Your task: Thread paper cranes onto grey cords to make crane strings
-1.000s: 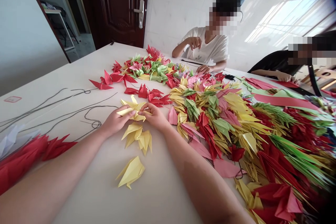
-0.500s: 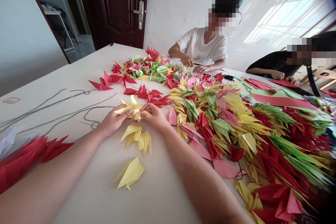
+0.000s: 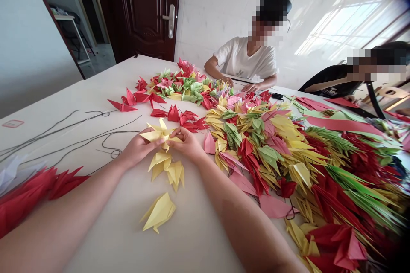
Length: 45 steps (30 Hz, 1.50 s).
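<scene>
Pinching | left fingers (image 3: 156,143), right fingers (image 3: 182,134) closed on yellow folded paper (image 3: 155,135) | paper between

Near ctr. passable over flat white tabletop (image 3: 128,243), bar 1 yellow folded-paper crane (image 3: 160,212); R side blocked by multicoloured folded-paper heap (image 3: 256,132); thin black cords (image 3: 115,149) cross L.

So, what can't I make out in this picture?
In the head view:
Part of the yellow paper piece: covered by the left hand and right hand.
The rest of the leftmost red paper: cut off by the left edge.
Any writing in the red-outlined mark: too small.
</scene>
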Tool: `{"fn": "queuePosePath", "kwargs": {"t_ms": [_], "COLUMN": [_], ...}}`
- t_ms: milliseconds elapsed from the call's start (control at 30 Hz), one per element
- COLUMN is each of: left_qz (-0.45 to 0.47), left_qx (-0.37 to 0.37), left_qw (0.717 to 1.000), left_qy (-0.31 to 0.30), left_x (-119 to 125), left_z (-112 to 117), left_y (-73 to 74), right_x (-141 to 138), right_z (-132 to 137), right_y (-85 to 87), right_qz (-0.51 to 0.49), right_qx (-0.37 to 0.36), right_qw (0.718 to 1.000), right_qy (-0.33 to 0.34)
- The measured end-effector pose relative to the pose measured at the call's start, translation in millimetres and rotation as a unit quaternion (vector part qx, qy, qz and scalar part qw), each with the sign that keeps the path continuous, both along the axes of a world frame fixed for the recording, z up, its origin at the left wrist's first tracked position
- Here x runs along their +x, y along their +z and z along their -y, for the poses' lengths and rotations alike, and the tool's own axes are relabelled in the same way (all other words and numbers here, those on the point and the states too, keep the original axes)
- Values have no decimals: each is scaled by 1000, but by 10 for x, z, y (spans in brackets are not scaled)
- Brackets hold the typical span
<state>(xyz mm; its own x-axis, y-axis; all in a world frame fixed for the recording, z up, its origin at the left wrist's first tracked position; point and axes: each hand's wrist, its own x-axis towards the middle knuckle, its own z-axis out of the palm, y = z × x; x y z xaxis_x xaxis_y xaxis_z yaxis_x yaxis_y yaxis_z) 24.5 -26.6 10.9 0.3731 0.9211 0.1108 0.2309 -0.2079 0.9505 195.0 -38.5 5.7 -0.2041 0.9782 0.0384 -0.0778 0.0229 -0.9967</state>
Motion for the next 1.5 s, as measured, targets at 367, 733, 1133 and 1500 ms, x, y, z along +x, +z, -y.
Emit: {"fn": "queuePosePath", "kwargs": {"t_ms": [367,733,1133,1500], "left_qz": [40,-58,-63,24], "left_qx": [-56,25,53,-2], "left_qw": [997,998,996,999], "left_qy": [-26,-3,16,29], "left_x": [-10,5,3,7], "left_z": [-11,11,32,-3], "left_y": [-25,-2,14,-46], "right_x": [-5,-7,7,11], "right_z": [-16,-35,-6,-20], "right_y": [-25,-62,-77,-56], "right_qz": [5,53,35,-25], "right_qx": [9,20,49,29], "right_qw": [1000,998,998,999], "right_qy": [-18,-36,-13,12]}}
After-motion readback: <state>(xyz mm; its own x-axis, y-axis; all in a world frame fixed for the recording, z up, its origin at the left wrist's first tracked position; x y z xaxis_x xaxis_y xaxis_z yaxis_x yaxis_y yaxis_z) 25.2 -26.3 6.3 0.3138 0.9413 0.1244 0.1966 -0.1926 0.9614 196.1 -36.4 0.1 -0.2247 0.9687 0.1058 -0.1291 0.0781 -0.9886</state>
